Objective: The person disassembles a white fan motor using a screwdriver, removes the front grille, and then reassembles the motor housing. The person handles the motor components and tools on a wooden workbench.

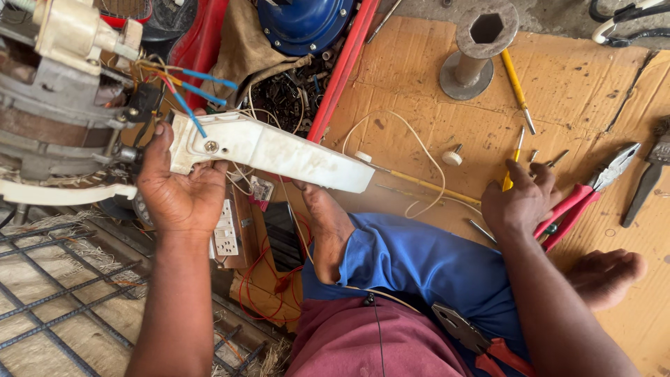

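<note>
Brown corrugated cardboard point(419, 84) covers the floor on the right half of the scene, with a rusty wire grid point(63, 279) lying at seven o'clock.

At nine o'clock the left hand point(180, 188) is curled around the wide end of a long white plastic housing point(272, 150), thumb on its near edge; the housing slants from ten o'clock toward the centre. Blue, red and yellow wires point(192, 91) run from its screw end to a grey-and-cream electric motor assembly point(56, 91) at ten o'clock.

At three o'clock the right hand point(520, 202) rests palm-down on the cardboard, fingers loosely bent, its fingertips touching a yellow-handled screwdriver point(513, 164); whether it actually grips the tool cannot be told. Red-handled combination pliers point(586, 192) lie just beside that hand, at its three o'clock side, and a dark pair of pliers point(649, 174) lies farther right.

At twelve o'clock a red plastic tray point(345, 63) holds a heap of dark screws and small metal parts point(289, 94), a blue round cover point(303, 21) and a piece of tan cloth point(248, 45). A grey metal spool with a hexagonal hole point(478, 45) stands at one o'clock, a thin yellow-shafted screwdriver point(516, 87) beside it.

Bare feet and blue trouser legs point(419, 265) fill the lower centre, with another red-handled tool point(481, 345) lying on the lap at six o'clock.
</note>
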Demonstrator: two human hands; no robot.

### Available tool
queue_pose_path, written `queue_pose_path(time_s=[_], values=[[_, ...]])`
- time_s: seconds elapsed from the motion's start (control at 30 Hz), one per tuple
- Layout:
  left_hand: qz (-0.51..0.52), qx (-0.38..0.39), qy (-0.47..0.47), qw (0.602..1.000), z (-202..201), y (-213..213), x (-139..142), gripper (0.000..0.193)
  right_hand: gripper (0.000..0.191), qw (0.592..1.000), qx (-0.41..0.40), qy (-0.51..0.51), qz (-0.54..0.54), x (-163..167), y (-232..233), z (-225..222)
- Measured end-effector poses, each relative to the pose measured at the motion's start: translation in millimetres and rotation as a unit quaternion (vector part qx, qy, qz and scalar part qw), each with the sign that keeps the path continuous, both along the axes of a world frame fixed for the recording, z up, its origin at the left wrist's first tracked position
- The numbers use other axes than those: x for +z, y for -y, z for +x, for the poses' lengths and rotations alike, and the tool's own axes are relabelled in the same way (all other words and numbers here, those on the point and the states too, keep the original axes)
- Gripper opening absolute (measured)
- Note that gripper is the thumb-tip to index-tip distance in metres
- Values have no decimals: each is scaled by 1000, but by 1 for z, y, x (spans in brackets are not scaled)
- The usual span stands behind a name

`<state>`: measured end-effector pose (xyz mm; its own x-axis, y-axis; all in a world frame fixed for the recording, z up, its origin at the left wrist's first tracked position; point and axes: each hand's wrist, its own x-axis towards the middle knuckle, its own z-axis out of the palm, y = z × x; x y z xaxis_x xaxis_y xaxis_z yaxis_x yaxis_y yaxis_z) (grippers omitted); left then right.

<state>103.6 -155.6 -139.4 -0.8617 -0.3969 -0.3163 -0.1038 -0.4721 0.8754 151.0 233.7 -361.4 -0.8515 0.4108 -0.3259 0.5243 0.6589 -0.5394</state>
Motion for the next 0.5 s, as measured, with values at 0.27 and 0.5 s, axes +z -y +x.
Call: queue_pose_path(time_s=[0.27,0.5], values=[[-3,41,-25,999,4,-14,-6,38,40,972,147,-185,-22,-16,55,-27],[-9,-1,-50,999,11,-19,-5,39,31,983,43,-88,-154,7,55,-37]])
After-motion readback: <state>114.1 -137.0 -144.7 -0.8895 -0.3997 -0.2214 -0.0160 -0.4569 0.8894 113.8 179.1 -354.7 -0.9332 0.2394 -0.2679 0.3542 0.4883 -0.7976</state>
